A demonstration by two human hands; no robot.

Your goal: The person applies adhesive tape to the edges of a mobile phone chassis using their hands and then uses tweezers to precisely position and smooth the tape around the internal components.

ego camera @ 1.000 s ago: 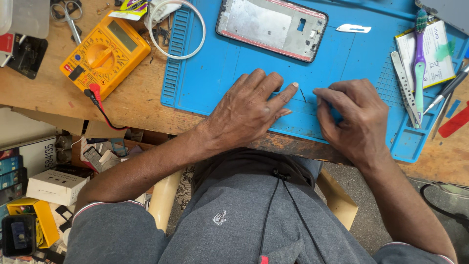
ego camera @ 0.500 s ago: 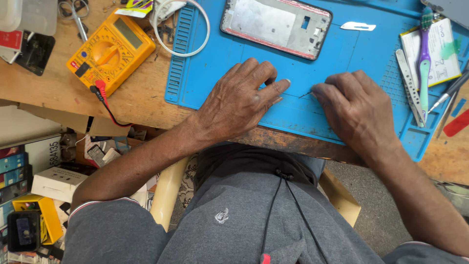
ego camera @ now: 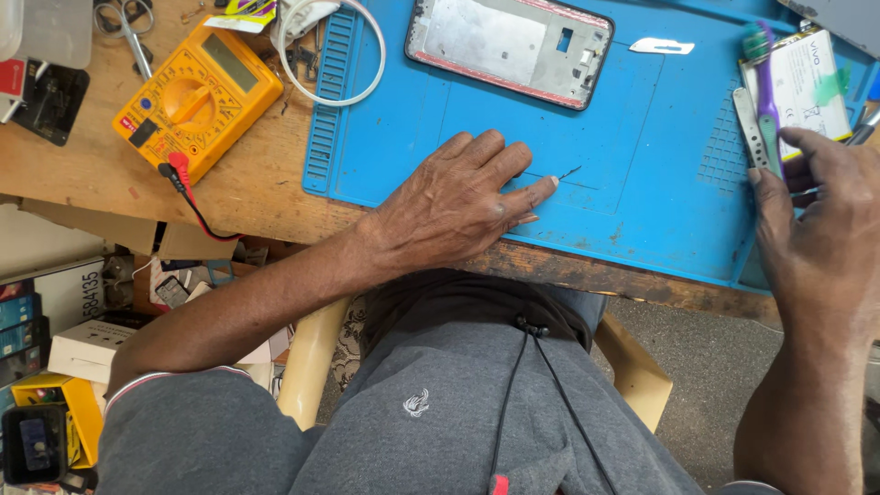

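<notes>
The left hand (ego camera: pixel 458 206) lies flat, fingers spread, forefinger touching a tiny dark metal part (ego camera: pixel 569 171) on the blue silicone mat (ego camera: pixel 642 165), which it should pin steady while the loosely curled, empty right hand (ego camera: pixel 816 229) reaches the purple-handled tool (ego camera: pixel 765 87) at its 12 o'clock.

tiny thin dark part (ego camera: pixel 569 171) flat on blue mat (ego camera: pixel 642 137)

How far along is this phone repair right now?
Done: the phone frame lies stripped and open on the blue mat, with the battery set aside. In hand: the left hand rests flat by a tiny dark part, while the right hand reaches to the tools by the battery. Left: nothing is refitted in the frame.
</notes>
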